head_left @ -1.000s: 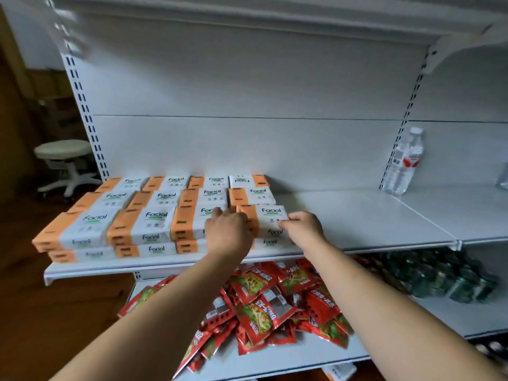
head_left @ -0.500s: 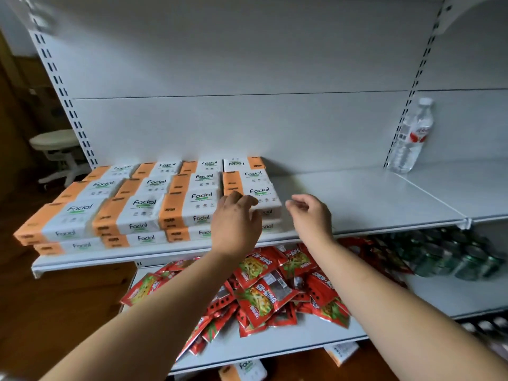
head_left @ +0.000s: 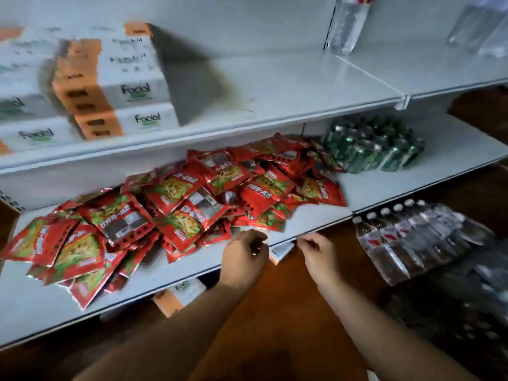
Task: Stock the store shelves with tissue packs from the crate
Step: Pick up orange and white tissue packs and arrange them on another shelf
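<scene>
Both loose and empty, left hand (head_left: 244, 259), right hand (head_left: 320, 255), tissue packs (head_left: 129, 89) well above.

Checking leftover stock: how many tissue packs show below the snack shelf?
2: one orange-and-white tissue pack under the white metal shelf, one white pack end between left hand and right hand. Others may be hidden.

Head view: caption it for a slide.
Left hand and right hand, both empty, hover low before the red snack packets; stacked tissue packs sit on the upper shelf.
</scene>
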